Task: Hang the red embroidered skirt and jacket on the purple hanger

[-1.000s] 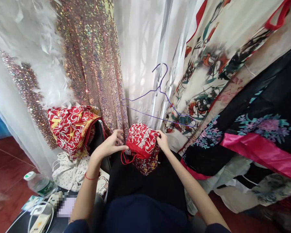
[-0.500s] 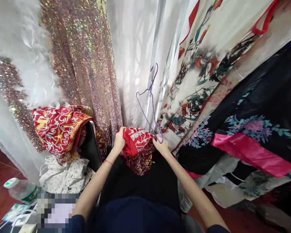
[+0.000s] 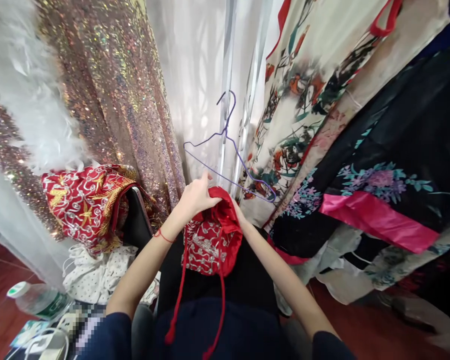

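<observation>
A red garment (image 3: 207, 245) with silver embroidery hangs bunched between my hands over my dark lap, its plain red lining folded out at the top right. Two red tasselled cords (image 3: 222, 300) dangle from it. My left hand (image 3: 198, 197) grips its upper left edge, thumb over the cloth and index finger pointing up and away. At the upper right edge my right hand (image 3: 240, 216) holds the garment from behind, its fingers mostly hidden. Just beyond both hands stands a purple wire hanger (image 3: 225, 132), hook up; what supports it is hidden.
Another red and gold embroidered piece (image 3: 84, 207) drapes over a dark chair back at left, above a white dotted cloth (image 3: 97, 275). A plastic bottle (image 3: 37, 300) and cables sit lower left. Sequin fabric (image 3: 108, 100), a floral dress (image 3: 285, 130) and black clothing (image 3: 408, 130) hang around.
The garment has been turned so its red lining and cords show. My left hand has shifted its grip, index finger now raised. The hanger has swung round to face me more squarely.
</observation>
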`<move>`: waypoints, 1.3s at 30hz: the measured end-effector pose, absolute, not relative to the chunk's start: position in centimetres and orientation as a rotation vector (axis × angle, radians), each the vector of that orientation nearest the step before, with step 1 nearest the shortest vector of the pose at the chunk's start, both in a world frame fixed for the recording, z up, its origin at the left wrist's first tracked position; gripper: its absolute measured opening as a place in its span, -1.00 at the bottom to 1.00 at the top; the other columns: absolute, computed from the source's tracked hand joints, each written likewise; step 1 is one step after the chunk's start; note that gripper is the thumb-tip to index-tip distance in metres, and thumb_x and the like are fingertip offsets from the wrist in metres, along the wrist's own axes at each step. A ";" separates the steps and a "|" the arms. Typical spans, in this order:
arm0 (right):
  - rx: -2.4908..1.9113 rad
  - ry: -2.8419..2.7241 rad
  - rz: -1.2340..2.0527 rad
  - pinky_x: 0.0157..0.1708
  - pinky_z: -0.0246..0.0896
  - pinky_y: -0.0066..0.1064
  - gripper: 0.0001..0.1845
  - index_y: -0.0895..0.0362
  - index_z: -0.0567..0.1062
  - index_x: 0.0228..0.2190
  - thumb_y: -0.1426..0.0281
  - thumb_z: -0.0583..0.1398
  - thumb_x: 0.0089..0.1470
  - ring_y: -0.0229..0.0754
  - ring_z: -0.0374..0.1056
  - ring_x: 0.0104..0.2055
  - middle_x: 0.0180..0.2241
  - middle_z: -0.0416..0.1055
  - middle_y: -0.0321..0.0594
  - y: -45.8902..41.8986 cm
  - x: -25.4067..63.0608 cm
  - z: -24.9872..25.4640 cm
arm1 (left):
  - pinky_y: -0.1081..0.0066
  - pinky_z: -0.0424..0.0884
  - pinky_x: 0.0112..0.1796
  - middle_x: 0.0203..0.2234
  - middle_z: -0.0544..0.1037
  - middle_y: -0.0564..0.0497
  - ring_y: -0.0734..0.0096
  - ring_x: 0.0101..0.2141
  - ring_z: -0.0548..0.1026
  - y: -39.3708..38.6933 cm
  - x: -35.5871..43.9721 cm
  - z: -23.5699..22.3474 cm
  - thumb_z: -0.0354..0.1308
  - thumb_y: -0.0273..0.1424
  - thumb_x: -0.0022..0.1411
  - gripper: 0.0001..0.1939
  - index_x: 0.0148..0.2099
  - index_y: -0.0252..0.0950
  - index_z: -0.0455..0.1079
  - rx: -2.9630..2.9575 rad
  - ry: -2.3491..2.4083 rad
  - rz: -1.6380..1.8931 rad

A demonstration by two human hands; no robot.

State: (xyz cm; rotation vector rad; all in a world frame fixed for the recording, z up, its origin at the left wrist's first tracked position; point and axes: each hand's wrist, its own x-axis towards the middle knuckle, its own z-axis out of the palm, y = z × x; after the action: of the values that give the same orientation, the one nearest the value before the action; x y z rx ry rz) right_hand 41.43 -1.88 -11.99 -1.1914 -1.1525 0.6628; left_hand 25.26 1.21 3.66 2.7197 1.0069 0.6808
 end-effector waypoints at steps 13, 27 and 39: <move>-1.562 -2.073 -0.821 0.10 0.12 -0.04 -0.72 0.19 0.55 -0.13 0.44 0.06 0.31 0.06 0.32 0.10 -0.10 0.53 0.04 -8.6 39.8 -11.4 | 0.24 0.45 -0.16 -0.26 0.68 -0.25 -0.05 -0.13 0.62 4.6 28.3 1.4 0.16 -0.06 0.25 -0.59 -0.13 -0.22 0.66 2.504 1.279 0.721; -1.921 -2.397 -0.708 -0.11 0.22 -0.12 -0.77 0.19 0.59 -0.23 0.53 0.13 0.18 0.07 0.35 -0.08 -0.04 0.47 0.12 -12.4 51.7 -14.7 | 0.43 0.44 -0.34 -0.41 0.63 -0.03 0.42 -0.47 0.50 13.8 27.2 -1.3 0.26 -0.39 -0.07 -0.51 -0.01 -0.34 0.56 1.861 0.790 1.033; -1.460 -2.540 -0.312 -0.03 0.39 -0.19 -0.51 0.06 0.53 -0.04 0.61 -0.10 0.29 -0.09 0.41 0.13 0.08 0.50 -0.06 -15.1 50.3 -20.2 | 0.52 -0.08 -0.61 -0.75 0.15 0.26 0.60 -0.70 -0.01 14.4 29.4 -4.6 -0.01 -0.45 -0.29 -0.37 -0.07 -0.33 0.49 1.702 0.715 0.982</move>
State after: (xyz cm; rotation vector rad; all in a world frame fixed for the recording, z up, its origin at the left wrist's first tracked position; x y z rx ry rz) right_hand 50.30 -15.12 -20.19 -1.4604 -2.5399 -0.3119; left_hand 29.45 14.43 -4.56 1.7022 0.7154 0.9821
